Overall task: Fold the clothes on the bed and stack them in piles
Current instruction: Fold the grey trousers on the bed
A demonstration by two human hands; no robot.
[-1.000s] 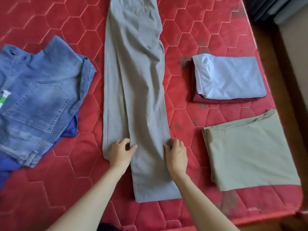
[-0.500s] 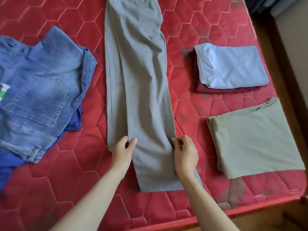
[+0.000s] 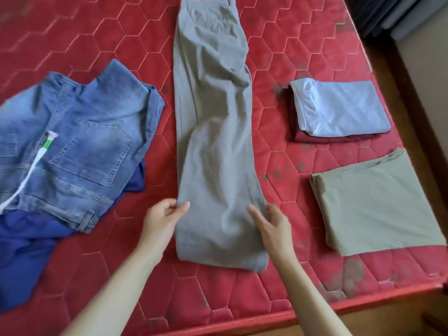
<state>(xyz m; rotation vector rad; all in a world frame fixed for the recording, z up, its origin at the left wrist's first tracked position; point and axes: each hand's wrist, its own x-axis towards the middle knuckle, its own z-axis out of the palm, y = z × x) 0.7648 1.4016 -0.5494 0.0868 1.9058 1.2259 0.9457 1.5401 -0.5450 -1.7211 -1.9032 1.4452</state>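
A: Where are the grey trousers [image 3: 213,141]?
B: Laid lengthwise down the middle of the red mattress [image 3: 97,32], legs folded one on the other, waistband at the far end, hems near the near edge.

A: Hands?
B: Left hand [image 3: 162,217] pinches the left edge of the legs just above the hems — thumb on top, fingers curled under the cloth. Right hand [image 3: 271,221] pinches the right edge at the same height, thumb over the fabric.

A: Left side of the bed?
B: Blue jeans [image 3: 80,146] lie unfolded, back pocket up, a white and green tag [image 3: 47,144] on them; a dark blue garment [image 3: 26,253] sits under them.

A: Right side?
B: Two piles, apart — far one, a folded pale blue garment [image 3: 339,110] on a folded maroon one [image 3: 315,138]; near one, a folded olive cloth [image 3: 373,202].
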